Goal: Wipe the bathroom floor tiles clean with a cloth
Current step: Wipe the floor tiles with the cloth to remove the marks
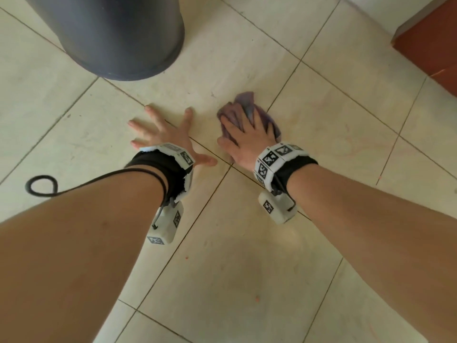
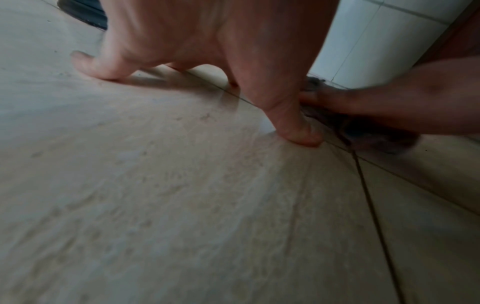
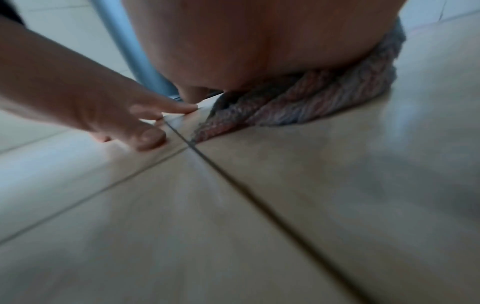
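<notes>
Pressing down flat, the right hand [image 1: 247,139] sits on top of the cloth [image 1: 243,105], a bunched-up purple rag on the floor tiles [image 1: 247,243]. Its fingers [image 1: 249,120] are spread out straight over the rag, not curled round it. I think that is so the whole palm can push the rag hard against the tile and rub off more dirt at once. The right wrist view shows the rag squashed under the heel of the hand, just beside the spot where the dark lines between tiles cross.

The left hand [image 1: 164,134] holds nothing. Its fingers are spread wide with the tips on the floor, and the left wrist view shows the palm lifted up a bit (like a little tent). It is probably there to hold the person up while they lean forward, so the other arm is free to scrub.

The two hands are near each other, and the left thumb [image 1: 206,160] points toward the rag without touching it.

A big dark bin [image 1: 111,35] stands on the tiles past the left hand, well apart from the rag. Some small marks show on the tile between the bin and the rag, so there looks to be more wiping to do.
</notes>
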Action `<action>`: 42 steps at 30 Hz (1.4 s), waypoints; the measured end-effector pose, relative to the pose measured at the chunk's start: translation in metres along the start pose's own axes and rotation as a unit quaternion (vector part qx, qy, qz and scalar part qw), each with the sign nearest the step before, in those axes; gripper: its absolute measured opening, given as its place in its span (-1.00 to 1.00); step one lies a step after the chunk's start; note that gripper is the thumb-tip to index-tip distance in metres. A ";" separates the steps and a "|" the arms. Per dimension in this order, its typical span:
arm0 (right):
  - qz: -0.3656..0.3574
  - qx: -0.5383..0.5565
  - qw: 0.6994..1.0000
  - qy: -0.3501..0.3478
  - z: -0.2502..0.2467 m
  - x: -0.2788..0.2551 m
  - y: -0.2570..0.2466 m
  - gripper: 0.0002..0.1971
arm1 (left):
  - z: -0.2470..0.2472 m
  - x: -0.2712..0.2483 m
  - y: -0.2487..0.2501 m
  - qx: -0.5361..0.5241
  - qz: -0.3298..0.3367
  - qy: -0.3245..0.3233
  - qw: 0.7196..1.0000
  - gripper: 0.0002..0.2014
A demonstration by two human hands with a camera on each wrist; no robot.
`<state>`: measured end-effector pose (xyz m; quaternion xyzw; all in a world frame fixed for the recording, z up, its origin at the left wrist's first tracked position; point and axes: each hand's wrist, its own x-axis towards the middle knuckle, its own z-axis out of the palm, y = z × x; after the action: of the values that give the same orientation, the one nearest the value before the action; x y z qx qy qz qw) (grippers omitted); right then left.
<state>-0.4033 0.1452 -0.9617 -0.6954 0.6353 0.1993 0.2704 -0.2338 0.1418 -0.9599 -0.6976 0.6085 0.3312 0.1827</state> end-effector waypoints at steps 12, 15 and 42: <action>0.114 0.043 0.992 0.043 0.011 -0.022 0.038 -0.36 | -0.004 -0.003 0.003 0.013 -0.004 0.002 1.000 0.25; 0.031 0.013 0.999 0.008 0.029 -0.037 0.008 -0.36 | -0.003 -0.003 0.003 0.012 0.004 0.007 1.000 0.26; 0.116 0.091 0.988 0.042 0.033 -0.050 0.077 -0.35 | 0.028 -0.005 0.068 0.045 0.033 0.026 0.998 0.21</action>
<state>-0.4828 0.2016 -0.9657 -0.5969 0.7381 0.1415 0.2810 -0.3071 0.1510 -0.9666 -0.6764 0.6502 0.2912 0.1869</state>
